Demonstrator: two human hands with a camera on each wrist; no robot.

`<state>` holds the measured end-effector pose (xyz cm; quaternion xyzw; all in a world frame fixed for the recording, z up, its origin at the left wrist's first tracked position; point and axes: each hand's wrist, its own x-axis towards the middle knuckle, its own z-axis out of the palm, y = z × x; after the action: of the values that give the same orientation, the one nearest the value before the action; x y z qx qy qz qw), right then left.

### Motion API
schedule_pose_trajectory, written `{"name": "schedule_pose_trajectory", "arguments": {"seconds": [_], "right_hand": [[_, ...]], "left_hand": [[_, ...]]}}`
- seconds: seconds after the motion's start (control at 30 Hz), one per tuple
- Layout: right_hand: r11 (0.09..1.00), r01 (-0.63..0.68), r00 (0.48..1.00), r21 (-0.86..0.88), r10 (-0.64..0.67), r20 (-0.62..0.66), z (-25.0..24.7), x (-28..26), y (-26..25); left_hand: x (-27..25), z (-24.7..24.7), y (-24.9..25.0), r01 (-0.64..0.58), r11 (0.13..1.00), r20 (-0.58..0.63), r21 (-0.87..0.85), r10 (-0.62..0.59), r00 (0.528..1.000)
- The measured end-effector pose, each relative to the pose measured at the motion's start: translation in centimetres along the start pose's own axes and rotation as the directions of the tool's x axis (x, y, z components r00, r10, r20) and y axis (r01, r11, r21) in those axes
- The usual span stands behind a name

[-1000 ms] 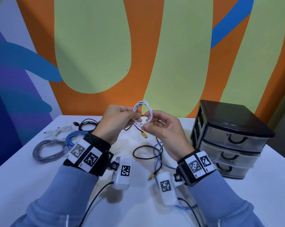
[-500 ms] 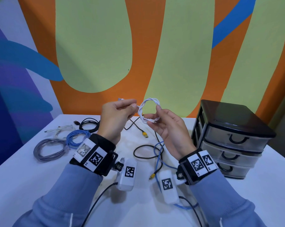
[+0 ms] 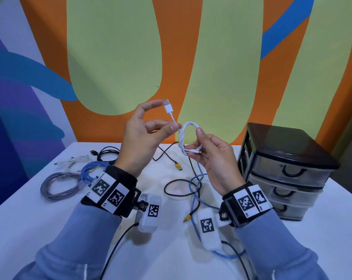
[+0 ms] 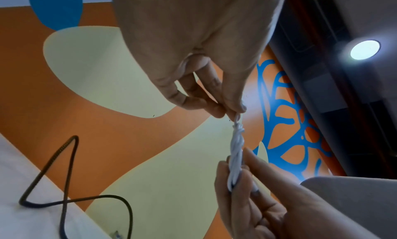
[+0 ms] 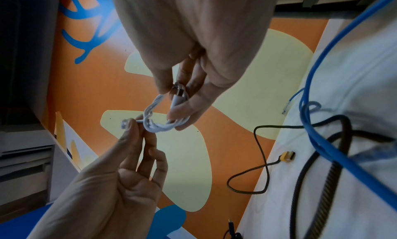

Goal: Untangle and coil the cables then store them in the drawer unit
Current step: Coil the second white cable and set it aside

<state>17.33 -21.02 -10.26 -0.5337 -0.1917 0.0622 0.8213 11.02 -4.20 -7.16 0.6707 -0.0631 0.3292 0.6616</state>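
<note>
A small white cable coil (image 3: 188, 136) hangs in the air above the table, partly twisted round itself. My right hand (image 3: 198, 141) grips its lower right side between thumb and fingers, with a small plug (image 3: 197, 151) lying across the fingers. My left hand (image 3: 176, 126) pinches the cable's free end just left of the coil, and the white USB plug (image 3: 168, 107) sticks up above the fingers. The left wrist view shows the twisted coil (image 4: 236, 149) edge-on between both hands. In the right wrist view the coil (image 5: 159, 123) runs from the right fingers to the left fingertips.
The black three-drawer unit (image 3: 288, 164) stands at the right with all drawers closed. Grey (image 3: 58, 186), blue (image 3: 92, 170), white (image 3: 78, 160) and black (image 3: 106, 153) cables lie on the white table at the left. A black yellow-plugged cable (image 3: 179, 166) and a blue cable (image 3: 197, 190) tangle in the middle.
My left hand has drawn the USB end out of the coil and lifted it, so the plug now points up. The right hand has kept hold of the coil and risen slightly.
</note>
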Motion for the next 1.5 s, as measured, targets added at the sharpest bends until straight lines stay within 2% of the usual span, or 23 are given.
{"name": "schedule_pose_trajectory", "arguments": {"seconds": [0.23, 0.33, 0.53, 0.63, 0.7, 0.8, 0.87, 0.9, 0.93, 0.97, 1.03, 1.1, 1.17, 1.27, 1.37, 1.43, 1.5], "right_hand": [[0.994, 0.051, 0.999, -0.099, -0.051, 0.0, -0.2, 0.1, 0.2], [0.985, 0.09, 0.996, -0.145, -0.086, 0.031, -0.1, 0.1, 0.2], [0.987, 0.09, 0.989, -0.134, -0.073, 0.126, -0.3, 0.3, 0.3], [0.979, 0.101, 0.981, -0.177, -0.069, 0.179, -0.1, 0.1, 0.5], [0.963, 0.125, 0.976, -0.241, -0.075, 0.207, 0.0, 0.0, 0.8], [0.943, 0.154, 0.972, -0.296, -0.09, 0.219, -0.1, -0.1, 1.0], [0.938, 0.164, 0.973, -0.305, -0.103, 0.208, 0.0, -0.1, 0.9], [0.936, 0.173, 0.973, -0.306, -0.113, 0.203, 0.0, -0.1, 0.9], [0.936, 0.18, 0.973, -0.304, -0.124, 0.194, -0.1, 0.0, 0.9], [0.937, 0.181, 0.975, -0.298, -0.133, 0.176, -0.2, 0.1, 1.0], [0.946, 0.171, 0.983, -0.276, -0.143, 0.118, -0.5, 0.4, 1.1], [0.96, 0.158, 0.987, -0.229, -0.152, 0.047, -0.7, 0.7, 1.3], [0.968, 0.17, 0.985, -0.185, -0.173, -0.004, -0.9, 0.8, 1.2], [0.966, 0.196, 0.977, -0.166, -0.207, -0.05, -0.8, 0.7, 1.0], [0.965, 0.202, 0.978, -0.166, -0.209, -0.026, -0.6, 0.5, 0.6], [0.957, 0.164, 0.986, -0.239, -0.164, 0.021, -1.0, 0.6, 0.6], [0.886, 0.087, 0.996, -0.455, -0.071, 0.052, -1.8, 1.1, 1.0]], "left_hand": [[0.0, -0.7, -0.2, -0.072, 0.982, 0.164, 0.173, 0.044, 0.986], [0.1, -0.7, -0.3, -0.035, 0.963, 0.223, 0.267, -0.026, 0.974], [0.3, -0.8, -0.1, 0.122, 0.969, 0.084, 0.214, -0.142, 0.986], [0.3, -0.6, -0.2, 0.1, 0.947, 0.029, 0.307, -0.114, 0.993], [0.2, -0.4, -0.3, 0.068, 0.902, -0.003, 0.427, -0.073, 0.997], [-0.1, 0.0, -0.6, -0.012, 0.75, 0.002, 0.662, 0.014, 1.0], [-0.2, 0.1, -0.9, -0.022, 0.655, 0.0, 0.755, 0.034, 0.999], [-0.2, 0.1, -1.1, -0.007, 0.638, -0.015, 0.77, 0.029, 0.999], [-0.1, 0.0, -1.1, 0.027, 0.658, -0.037, 0.752, 0.001, 0.999], [0.1, -0.2, -1.1, 0.09, 0.728, -0.067, 0.68, -0.061, 0.996], [0.5, -0.4, -0.9, 0.246, 0.864, -0.08, 0.439, -0.235, 0.969], [0.7, -0.9, -0.6, 0.311, 0.906, -0.024, 0.289, -0.318, 0.948], [0.8, -1.2, -0.7, 0.285, 0.929, 0.017, 0.236, -0.297, 0.955], [0.7, -1.2, -1.0, 0.206, 0.944, 0.013, 0.256, -0.217, 0.976], [0.9, -1.1, -1.0, 0.108, 0.942, -0.02, 0.319, -0.107, 0.994], [1.2, -1.5, -1.1, 0.048, 0.924, -0.056, 0.38, -0.029, 0.998], [1.7, -2.7, -1.3, 0.03, 0.902, -0.104, 0.431, 0.017, 0.994]]}}
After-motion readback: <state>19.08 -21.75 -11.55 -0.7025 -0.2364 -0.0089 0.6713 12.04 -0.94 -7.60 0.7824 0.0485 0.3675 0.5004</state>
